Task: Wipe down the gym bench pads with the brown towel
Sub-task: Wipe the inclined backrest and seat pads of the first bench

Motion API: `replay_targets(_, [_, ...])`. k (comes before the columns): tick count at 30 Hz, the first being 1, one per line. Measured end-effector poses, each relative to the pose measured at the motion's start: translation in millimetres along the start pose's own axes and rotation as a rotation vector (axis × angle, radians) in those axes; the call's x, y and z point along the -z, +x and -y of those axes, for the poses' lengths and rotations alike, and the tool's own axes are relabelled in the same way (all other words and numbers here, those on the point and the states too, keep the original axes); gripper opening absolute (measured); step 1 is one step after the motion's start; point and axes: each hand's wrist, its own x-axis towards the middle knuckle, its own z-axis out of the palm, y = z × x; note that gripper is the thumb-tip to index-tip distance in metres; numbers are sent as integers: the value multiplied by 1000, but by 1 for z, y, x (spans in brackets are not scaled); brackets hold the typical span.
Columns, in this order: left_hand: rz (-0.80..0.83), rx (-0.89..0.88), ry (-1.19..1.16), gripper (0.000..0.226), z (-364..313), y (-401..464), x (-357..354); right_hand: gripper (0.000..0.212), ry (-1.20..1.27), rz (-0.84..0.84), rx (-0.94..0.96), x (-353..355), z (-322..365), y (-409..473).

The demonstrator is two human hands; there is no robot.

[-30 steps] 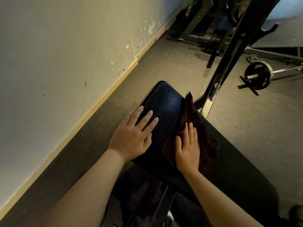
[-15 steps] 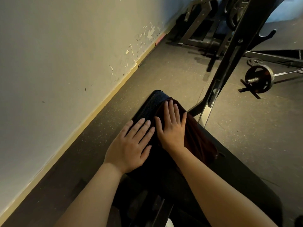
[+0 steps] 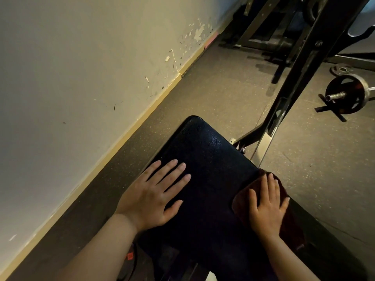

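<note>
Towel (image 3: 261, 191) w/ R hand (image 3: 267, 207) slid to pad (image 3: 207, 159) right edge

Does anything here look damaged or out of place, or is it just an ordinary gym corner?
The wall is the odd part: paint is chipped and scratched low down near the baseboard, worst toward the far corner. Otherwise nothing stands out: the left hand rests flat on the bench pad and the right hand presses the brown towel on it.
</note>
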Motion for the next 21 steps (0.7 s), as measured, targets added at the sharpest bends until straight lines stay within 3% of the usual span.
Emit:
replay_targets(6, [-7,19,12,53,0,-1,-2,73,37,2,-34,-4,26,-1])
replay_targets(14, [23,49,33,53,-4,1,3,63,68,25,533,-5,145,-6])
replay_targets(17, [6,61,27,53,-1,2,4,57,176,84,610,8,167,13])
replay_targets(21, [-30,74,0,49,-5,4,4,54,111,-99,584,9,130,29])
